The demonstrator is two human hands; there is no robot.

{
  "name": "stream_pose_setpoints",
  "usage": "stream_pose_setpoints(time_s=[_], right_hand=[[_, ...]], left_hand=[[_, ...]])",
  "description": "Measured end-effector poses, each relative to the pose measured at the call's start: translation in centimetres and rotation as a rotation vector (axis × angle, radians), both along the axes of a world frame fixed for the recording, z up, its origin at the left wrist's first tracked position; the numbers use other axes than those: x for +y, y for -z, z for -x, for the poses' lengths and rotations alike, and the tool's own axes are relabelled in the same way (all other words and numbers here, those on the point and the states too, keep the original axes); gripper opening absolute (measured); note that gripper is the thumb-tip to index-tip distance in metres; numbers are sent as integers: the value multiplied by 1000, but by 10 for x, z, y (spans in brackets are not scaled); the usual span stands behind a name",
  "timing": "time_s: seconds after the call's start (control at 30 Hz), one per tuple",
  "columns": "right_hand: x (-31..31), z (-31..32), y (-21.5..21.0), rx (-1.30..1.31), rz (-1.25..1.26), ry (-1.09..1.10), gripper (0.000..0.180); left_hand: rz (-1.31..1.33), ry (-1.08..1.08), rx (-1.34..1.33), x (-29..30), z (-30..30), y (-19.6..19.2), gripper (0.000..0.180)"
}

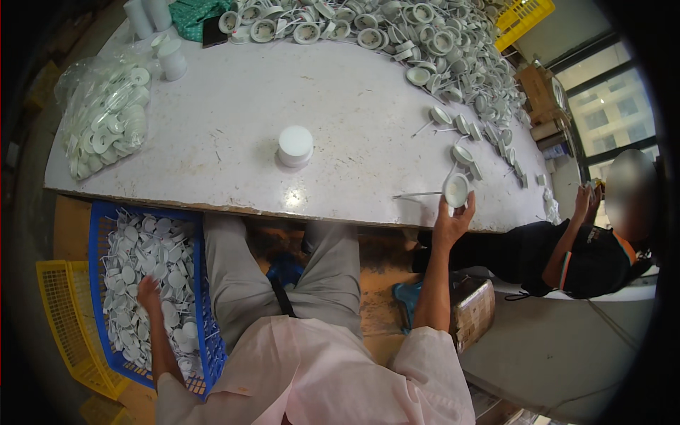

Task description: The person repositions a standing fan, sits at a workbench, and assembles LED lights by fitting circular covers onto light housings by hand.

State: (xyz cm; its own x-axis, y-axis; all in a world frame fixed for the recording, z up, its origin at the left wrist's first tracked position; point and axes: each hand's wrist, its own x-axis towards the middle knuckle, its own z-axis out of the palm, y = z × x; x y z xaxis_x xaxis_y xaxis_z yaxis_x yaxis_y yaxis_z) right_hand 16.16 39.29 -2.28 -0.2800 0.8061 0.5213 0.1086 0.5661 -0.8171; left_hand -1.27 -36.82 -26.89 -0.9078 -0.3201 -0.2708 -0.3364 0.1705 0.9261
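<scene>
up front, right hand (452, 221) grips round white fitting (456, 190).

The right hand (453, 219) held a fitting (456, 189) at the table (212, 134) edge; more fittings (453, 64) lay beyond it. The left hand (149, 292) was in a crate (95, 234) of discs (149, 248) below.

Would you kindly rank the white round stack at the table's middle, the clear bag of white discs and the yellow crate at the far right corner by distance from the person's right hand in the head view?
From the right hand, which holds a white round fitting:
1. White round stack, table middle, to its left.
2. Yellow crate, far right corner.
3. Clear bag of white discs, table's left end.
</scene>
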Motion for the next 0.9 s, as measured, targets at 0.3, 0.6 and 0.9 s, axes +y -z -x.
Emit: stream_pose_setpoints(time_s=[0.3, 0.6, 0.9], right_hand=[[-131, 61, -1, -32, -158, -394, 76], [-208, 84, 8, -53, -163, -789, 76], [-229, 91, 12, -60, 62, -964, 79]], left_hand=[[-595, 1056, 285, 370, -29, -254, 64], [-739, 1048, 138, 411, -14, -261, 94], [-719, 1017, 161, 390, 1, -245, 90]])
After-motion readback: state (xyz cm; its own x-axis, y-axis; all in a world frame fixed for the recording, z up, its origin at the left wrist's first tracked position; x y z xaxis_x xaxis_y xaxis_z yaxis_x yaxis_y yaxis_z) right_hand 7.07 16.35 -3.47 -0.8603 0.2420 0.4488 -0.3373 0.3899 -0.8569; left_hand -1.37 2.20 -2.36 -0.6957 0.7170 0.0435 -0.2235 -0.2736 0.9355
